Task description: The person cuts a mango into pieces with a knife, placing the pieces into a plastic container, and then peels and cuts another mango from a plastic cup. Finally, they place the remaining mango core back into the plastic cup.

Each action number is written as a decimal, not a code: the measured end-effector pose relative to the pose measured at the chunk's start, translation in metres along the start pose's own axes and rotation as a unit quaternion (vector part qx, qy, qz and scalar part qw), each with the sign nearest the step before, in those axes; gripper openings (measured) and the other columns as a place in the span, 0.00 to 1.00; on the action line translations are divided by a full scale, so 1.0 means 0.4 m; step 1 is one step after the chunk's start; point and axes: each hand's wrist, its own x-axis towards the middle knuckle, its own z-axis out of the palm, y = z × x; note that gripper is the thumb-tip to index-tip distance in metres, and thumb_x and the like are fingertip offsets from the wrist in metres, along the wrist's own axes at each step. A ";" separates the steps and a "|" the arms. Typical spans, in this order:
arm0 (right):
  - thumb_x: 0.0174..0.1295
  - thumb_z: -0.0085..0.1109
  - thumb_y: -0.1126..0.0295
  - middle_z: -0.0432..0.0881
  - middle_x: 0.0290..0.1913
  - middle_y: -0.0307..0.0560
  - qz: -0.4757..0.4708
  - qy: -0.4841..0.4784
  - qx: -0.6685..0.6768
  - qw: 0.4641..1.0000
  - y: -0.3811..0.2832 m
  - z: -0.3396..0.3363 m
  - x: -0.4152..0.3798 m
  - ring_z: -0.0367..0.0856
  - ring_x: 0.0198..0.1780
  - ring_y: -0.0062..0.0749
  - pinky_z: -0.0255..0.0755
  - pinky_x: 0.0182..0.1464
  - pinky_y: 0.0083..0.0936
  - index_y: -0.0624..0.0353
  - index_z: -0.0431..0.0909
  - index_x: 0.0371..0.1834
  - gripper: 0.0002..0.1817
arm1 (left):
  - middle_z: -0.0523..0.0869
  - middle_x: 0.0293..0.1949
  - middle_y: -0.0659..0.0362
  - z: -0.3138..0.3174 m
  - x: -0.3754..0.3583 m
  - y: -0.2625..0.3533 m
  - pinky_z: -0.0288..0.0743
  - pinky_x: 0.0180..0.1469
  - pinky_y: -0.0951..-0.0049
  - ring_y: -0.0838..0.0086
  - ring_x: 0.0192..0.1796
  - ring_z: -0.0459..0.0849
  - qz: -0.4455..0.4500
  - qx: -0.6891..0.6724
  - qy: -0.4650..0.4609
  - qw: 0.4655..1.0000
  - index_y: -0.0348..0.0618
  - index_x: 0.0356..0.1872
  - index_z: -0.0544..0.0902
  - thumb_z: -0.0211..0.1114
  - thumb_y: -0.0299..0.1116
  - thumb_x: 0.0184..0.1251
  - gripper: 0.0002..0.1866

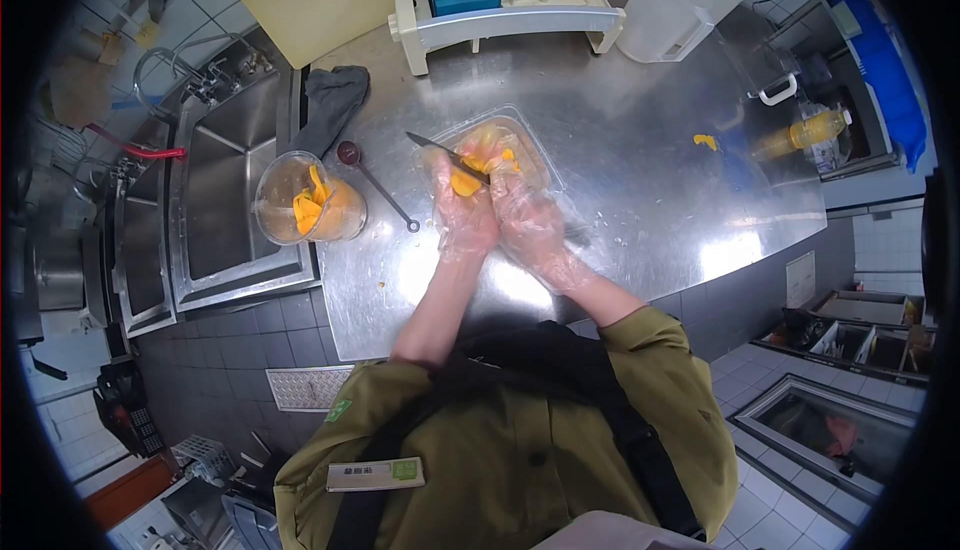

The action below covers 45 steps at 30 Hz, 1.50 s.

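Both hands wear clear plastic gloves and work close together over a clear plastic tub (545,155). My left hand (462,218) is closed around a piece of orange-yellow fruit, likely mango (465,183). In my right hand (528,222) is a knife (430,143); its dark blade crosses above the fruit, tip pointing to the upper left, its handle hidden by the fingers. More cut fruit (508,159) shows in the tub behind the blade. To the left stands a clear container (345,212) with orange peel-like pieces (311,206) inside.
A long-handled measuring spoon (385,193) and a grey cloth (335,100) lie left of the tub. Behind are a sealing-machine-like frame (520,25) and a white jug (665,15). At right are a fruit scrap (705,142) and a yellow bottle (815,130). The sink (235,165) borders the left.
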 end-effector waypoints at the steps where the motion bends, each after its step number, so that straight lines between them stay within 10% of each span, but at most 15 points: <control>1: 0.46 0.54 0.73 0.76 0.39 0.49 0.004 -0.019 -0.020 1.000 0.000 0.000 0.000 0.76 0.26 0.38 0.70 0.23 0.29 0.65 0.66 0.57 0.29 | 0.76 0.48 0.52 -0.004 -0.003 0.005 0.64 0.60 0.62 0.63 0.53 0.73 -0.017 0.001 -0.026 1.000 0.39 0.48 0.71 0.50 0.43 0.62 0.20; 6: 0.48 0.51 0.74 0.75 0.39 0.50 0.025 -0.090 0.014 0.996 0.020 -0.005 0.004 0.74 0.22 0.38 0.70 0.23 0.30 0.64 0.68 0.55 0.26 | 0.70 0.55 0.50 -0.028 -0.012 0.028 0.58 0.65 0.67 0.62 0.59 0.67 -0.063 0.132 -0.043 0.988 0.35 0.57 0.64 0.47 0.17 0.40 0.32; 18: 0.58 0.46 0.72 0.77 0.30 0.51 0.129 -0.093 0.143 0.977 0.083 0.033 0.030 0.78 0.25 0.35 0.70 0.26 0.30 0.64 0.72 0.46 0.14 | 0.74 0.45 0.54 0.012 -0.038 0.127 0.65 0.59 0.71 0.66 0.49 0.74 -0.185 0.206 -0.037 0.960 0.32 0.51 0.69 0.52 0.18 0.39 0.28; 24: 0.63 0.47 0.64 0.72 0.18 0.46 0.347 -0.286 0.468 0.761 0.121 -0.038 0.092 0.73 0.23 0.28 0.66 0.26 0.28 0.66 0.75 0.29 0.15 | 0.74 0.44 0.52 -0.010 -0.035 0.140 0.73 0.50 0.71 0.66 0.47 0.75 -0.290 0.253 -0.018 0.923 0.32 0.50 0.69 0.53 0.19 0.38 0.28; 30: 0.64 0.44 0.62 0.69 0.17 0.44 0.389 -0.428 0.429 0.694 0.141 -0.153 0.117 0.69 0.21 0.25 0.65 0.26 0.27 0.65 0.74 0.30 0.16 | 0.73 0.45 0.52 -0.045 0.022 0.132 0.73 0.50 0.71 0.66 0.46 0.75 -0.303 0.096 -0.020 0.948 0.34 0.53 0.69 0.50 0.17 0.39 0.30; 36: 0.63 0.43 0.61 0.72 0.21 0.54 0.323 -0.431 0.346 0.768 0.206 -0.228 0.089 0.73 0.25 0.36 0.67 0.35 0.35 0.66 0.74 0.33 0.18 | 0.72 0.50 0.53 0.001 0.005 0.154 0.71 0.50 0.76 0.70 0.43 0.74 -0.237 0.236 0.060 0.941 0.32 0.58 0.65 0.50 0.16 0.42 0.33; 42: 0.64 0.45 0.64 0.72 0.22 0.41 0.146 -0.359 0.290 0.875 0.230 -0.051 0.046 0.69 0.20 0.23 0.67 0.25 0.23 0.63 0.75 0.31 0.14 | 0.74 0.49 0.54 0.037 -0.009 0.176 0.69 0.54 0.75 0.71 0.48 0.75 -0.229 0.459 -0.062 0.856 0.36 0.58 0.67 0.51 0.19 0.46 0.30; 45: 0.62 0.49 0.62 0.74 0.22 0.43 0.331 -0.417 0.397 0.748 0.206 -0.113 0.096 0.72 0.23 0.28 0.70 0.30 0.26 0.63 0.76 0.33 0.14 | 0.75 0.44 0.59 0.085 -0.047 0.198 0.69 0.51 0.79 0.74 0.46 0.76 -0.159 0.395 -0.022 0.904 0.37 0.54 0.69 0.53 0.19 0.50 0.24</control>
